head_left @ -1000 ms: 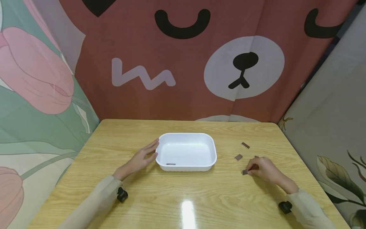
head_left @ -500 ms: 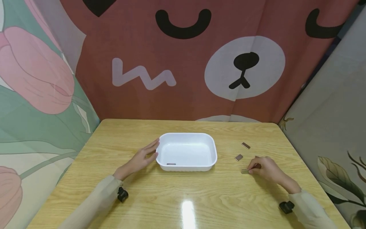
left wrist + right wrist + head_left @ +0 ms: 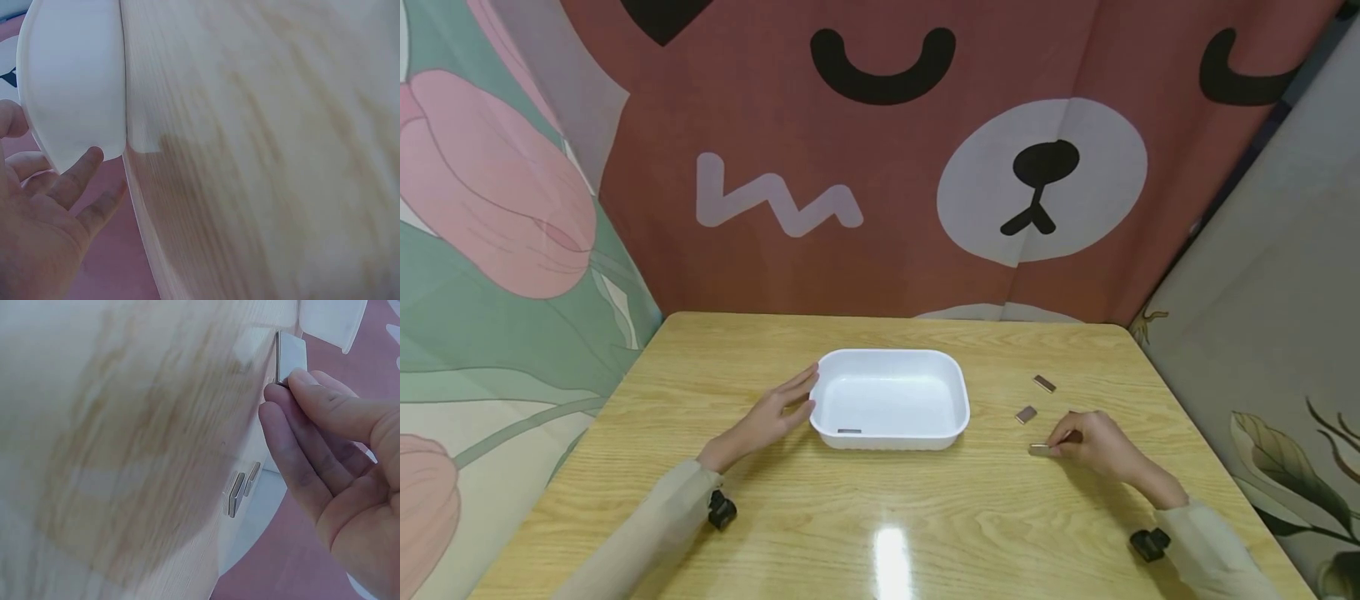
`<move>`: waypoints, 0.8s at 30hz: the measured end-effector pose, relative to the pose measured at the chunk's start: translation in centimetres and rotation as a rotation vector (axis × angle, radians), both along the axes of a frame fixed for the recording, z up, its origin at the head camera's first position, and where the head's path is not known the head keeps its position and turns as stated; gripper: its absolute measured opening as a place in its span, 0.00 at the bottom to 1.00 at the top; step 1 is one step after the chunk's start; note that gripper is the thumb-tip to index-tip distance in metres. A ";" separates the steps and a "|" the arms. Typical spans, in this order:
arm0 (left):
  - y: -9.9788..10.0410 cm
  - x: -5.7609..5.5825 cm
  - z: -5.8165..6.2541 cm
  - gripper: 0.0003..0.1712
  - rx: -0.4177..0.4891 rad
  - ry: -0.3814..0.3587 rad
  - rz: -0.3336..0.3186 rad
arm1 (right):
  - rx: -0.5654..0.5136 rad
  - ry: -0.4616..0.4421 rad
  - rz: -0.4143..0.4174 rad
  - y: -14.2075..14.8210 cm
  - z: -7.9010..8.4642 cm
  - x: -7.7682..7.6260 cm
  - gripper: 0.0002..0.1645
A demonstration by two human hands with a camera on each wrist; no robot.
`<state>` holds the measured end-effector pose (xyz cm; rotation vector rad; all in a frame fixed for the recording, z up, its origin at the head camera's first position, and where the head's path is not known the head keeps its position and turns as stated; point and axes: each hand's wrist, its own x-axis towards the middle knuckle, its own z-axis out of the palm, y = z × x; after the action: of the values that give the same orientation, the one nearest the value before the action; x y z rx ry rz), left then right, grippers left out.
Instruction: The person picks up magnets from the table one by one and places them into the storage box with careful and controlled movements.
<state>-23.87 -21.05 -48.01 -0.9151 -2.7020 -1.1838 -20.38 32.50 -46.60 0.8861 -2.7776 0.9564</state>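
My right hand (image 3: 1093, 442) pinches a small flat rectangular metal piece (image 3: 291, 356) between thumb and fingers, at or just above the tabletop. In the head view this metal piece (image 3: 1040, 450) shows its shiny side, its right end hidden by the fingertips. Two similar metal pieces, one nearer (image 3: 1026, 414) and one farther (image 3: 1044, 383), lie beyond that hand. A white rectangular basin (image 3: 889, 440) stands to the left, with another small metal piece (image 3: 850, 431) inside by its near wall. My left hand (image 3: 767, 417) rests its extended fingers against the basin's left side.
The wooden table (image 3: 820, 525) carries everything and has a bright reflection near the front. Printed curtains (image 3: 895, 267) hang close behind the table and at both sides. A black wrist camera (image 3: 721, 509) sits under each sleeve cuff.
The metal piece in my right hand has turned, from its dark broad face to its shiny side in the head view. The right hand has scarcely shifted; my left hand stays at the basin.
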 end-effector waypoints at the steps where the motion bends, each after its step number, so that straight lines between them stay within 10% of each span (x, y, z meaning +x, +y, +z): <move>1: 0.0 0.0 0.0 0.32 -0.001 0.000 0.001 | -0.001 0.001 0.001 0.0 0.0 0.0 0.11; 24: -0.1 -0.1 0.0 0.32 0.037 -0.022 -0.026 | -0.048 -0.006 0.016 -0.6 -0.1 -0.4 0.10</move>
<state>-23.95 -21.11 -48.05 -0.9414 -2.6837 -1.2513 -20.77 31.92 -46.71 0.9016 -2.7442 1.0258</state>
